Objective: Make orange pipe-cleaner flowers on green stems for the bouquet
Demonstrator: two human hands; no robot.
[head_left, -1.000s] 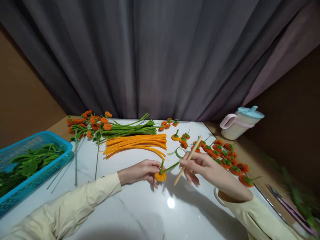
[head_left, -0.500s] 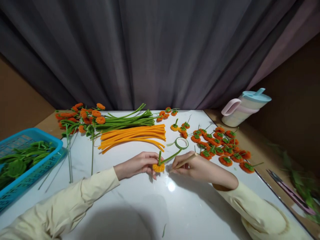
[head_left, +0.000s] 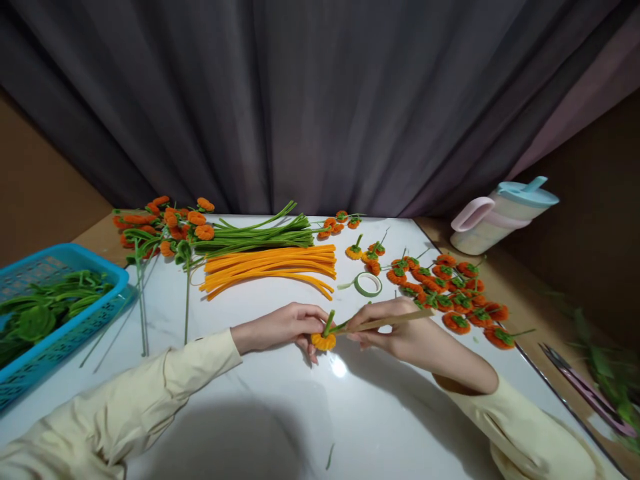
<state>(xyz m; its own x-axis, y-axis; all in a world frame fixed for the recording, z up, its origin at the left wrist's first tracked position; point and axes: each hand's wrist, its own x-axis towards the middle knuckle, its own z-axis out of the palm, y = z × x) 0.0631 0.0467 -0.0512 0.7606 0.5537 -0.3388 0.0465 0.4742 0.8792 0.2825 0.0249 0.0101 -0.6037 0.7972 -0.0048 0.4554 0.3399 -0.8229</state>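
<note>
Near the middle of the white table, my left hand [head_left: 287,328] grips a small yellow-orange fuzzy pumpkin [head_left: 323,342] with an upright green stem. Close on its right, my right hand [head_left: 387,327] is closed round a thin tan stick [head_left: 395,321] that points at the pumpkin's top. A green strip runs from the stem to the right hand's fingertips, where its end is hidden. Behind the hands lies a roll of green tape [head_left: 368,284]. Orange pipe cleaners [head_left: 270,268] and green pipe cleaners [head_left: 260,239] are laid in bundles beyond the left hand.
A blue basket [head_left: 107,303] of green leaves stands at the left. Orange flowers [head_left: 195,225] lie at the back left, and several orange pumpkins [head_left: 457,323] at the right. Beyond are a pitcher [head_left: 500,217] and pink-handled scissors [head_left: 585,390]. A dark curtain [head_left: 310,107] hangs behind.
The stick has swung flatter, its tip now near the stem, and the right hand has closed in on the pumpkin. The stem leans more to the right. The view has shifted slightly.
</note>
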